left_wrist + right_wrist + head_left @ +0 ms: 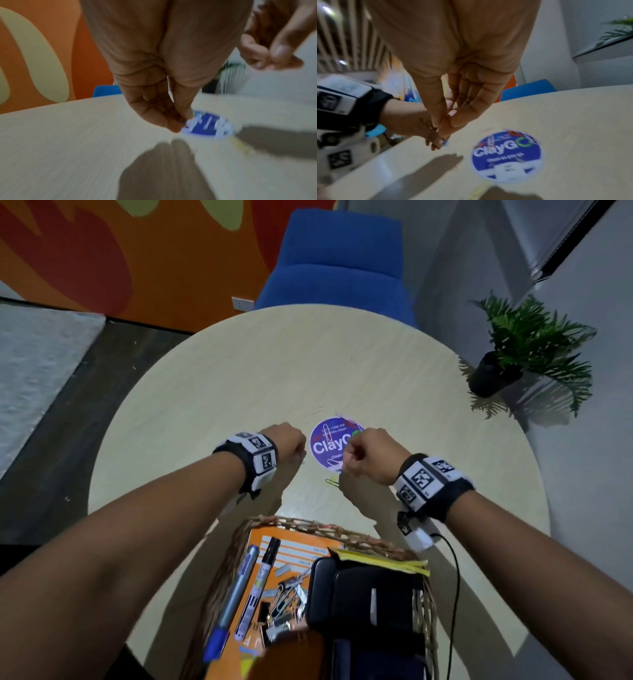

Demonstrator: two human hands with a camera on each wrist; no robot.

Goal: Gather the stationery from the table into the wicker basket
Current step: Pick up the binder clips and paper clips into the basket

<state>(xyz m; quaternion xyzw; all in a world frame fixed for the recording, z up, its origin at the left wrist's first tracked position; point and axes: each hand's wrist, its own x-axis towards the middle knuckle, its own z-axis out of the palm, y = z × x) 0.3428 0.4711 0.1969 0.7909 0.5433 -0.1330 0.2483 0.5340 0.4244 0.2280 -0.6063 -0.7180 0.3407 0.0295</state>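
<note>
My left hand and right hand hover over the round table, on either side of a purple round sticker. In the left wrist view the left thumb and fingers pinch a small blue paper clip. The right hand has thumb and forefinger pressed together, and a small clip shows at their tips. Several coloured paper clips lie on the sticker. One dark clip lies on the wood just below it. The wicker basket stands at the near edge.
The basket holds an orange notebook, two markers, loose clips, yellow paper and a black device. A blue chair stands beyond the table. A potted fern sits on the floor to the right.
</note>
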